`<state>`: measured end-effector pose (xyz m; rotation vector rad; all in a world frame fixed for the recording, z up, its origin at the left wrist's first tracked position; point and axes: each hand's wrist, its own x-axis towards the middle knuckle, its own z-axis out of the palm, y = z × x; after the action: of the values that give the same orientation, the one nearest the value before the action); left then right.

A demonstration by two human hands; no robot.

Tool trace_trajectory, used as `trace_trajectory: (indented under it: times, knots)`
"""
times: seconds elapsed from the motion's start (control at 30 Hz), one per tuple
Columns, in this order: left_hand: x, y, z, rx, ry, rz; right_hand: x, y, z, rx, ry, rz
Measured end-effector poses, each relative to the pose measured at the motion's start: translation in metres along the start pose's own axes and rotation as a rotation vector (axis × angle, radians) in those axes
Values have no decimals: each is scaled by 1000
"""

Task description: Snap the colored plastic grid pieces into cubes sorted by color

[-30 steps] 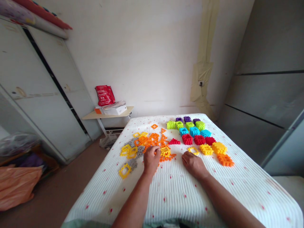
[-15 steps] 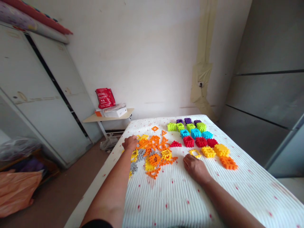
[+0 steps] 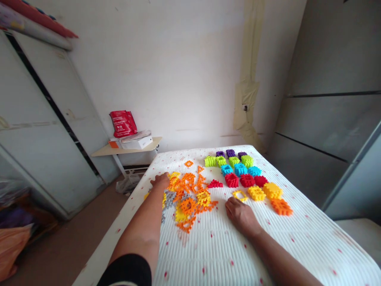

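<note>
My left hand [image 3: 160, 181] lies at the far left edge of a loose pile of orange, yellow and grey plastic frame pieces [image 3: 188, 194], touching it; its fingers are curled, and I cannot see what they hold. On the white bedcover [image 3: 226, 246] my right hand [image 3: 239, 211] rests loosely closed, just below a single yellow square frame [image 3: 239, 195]. To the right stand sorted stacks: purple [image 3: 230, 153], green [image 3: 228, 161], blue [image 3: 240, 170], red [image 3: 246, 180], yellow [image 3: 264, 191] and orange [image 3: 281, 207]. A red triangular stack [image 3: 214, 184] sits between pile and stacks.
A small side table [image 3: 126, 147] with a red bag [image 3: 122, 123] and a white box stands beyond the bed's far left corner. Grey wardrobe doors [image 3: 44, 131] line the left wall. Bags [image 3: 12, 234] lie on the floor at the left. Grey panels cover the right wall.
My left hand moved from the pile's near side to its far left edge, and the pile shifted toward me. The right hand stayed put. The camera turned slightly right.
</note>
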<state>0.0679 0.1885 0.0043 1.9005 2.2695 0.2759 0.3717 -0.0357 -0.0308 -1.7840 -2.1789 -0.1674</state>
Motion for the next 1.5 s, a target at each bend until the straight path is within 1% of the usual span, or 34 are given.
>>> trace_trajectory:
  times: [0.17, 0.3, 0.4, 0.5, 0.6, 0.7, 0.8, 0.9, 0.97, 1.0, 1.03, 1.1, 1.17, 1.23, 1.3, 1.4, 1.5]
  knots:
    - [2, 2, 3, 17, 10, 3, 0, -3, -6, 8, -28, 14]
    - [-3, 6, 2, 5, 33, 20, 0, -4, -8, 14, -33, 17]
    - [-10, 9, 1, -21, 67, 48, 1, -4, -8, 17, -26, 22]
    - [-18, 12, -5, -65, 126, 84, 1, -3, -8, 16, -26, 23]
    - [-25, 17, -18, -144, 211, 115, 1, -3, -6, 16, -26, 15]
    - [-35, 25, -29, -280, 285, 149, 2, -2, -3, 22, -10, 21]
    - [-58, 38, -28, -447, 313, 205, 2, -2, -2, 27, -7, 25]
    - [-96, 54, -14, -655, 281, 250, 1, -3, -4, 16, -13, 26]
    - [-125, 65, -1, -1104, 154, 223, 1, -4, -6, 14, -18, 33]
    - [-138, 70, 7, -1254, 102, 195, 1, -5, -7, 16, -20, 39]
    - [-150, 74, 14, -1356, 72, 169, 1, -5, -7, 21, -21, 49]
    - [-169, 81, 27, -1475, 38, 132, 0, -5, -8, 42, -14, 86]
    - [-181, 86, 38, -1527, 5, 115, -1, -5, -9, 90, 23, 128]
    - [-186, 88, 43, -1529, -32, 134, -2, -5, -9, 167, 100, 143]
    - [-188, 89, 44, -1507, -50, 158, -3, -8, -10, 256, 212, 106]
    - [-190, 88, 42, -1481, -49, 178, -3, -16, -10, 357, 363, 3]
    - [-191, 89, 43, -1442, -40, 236, -3, -24, -10, 389, 425, -51]
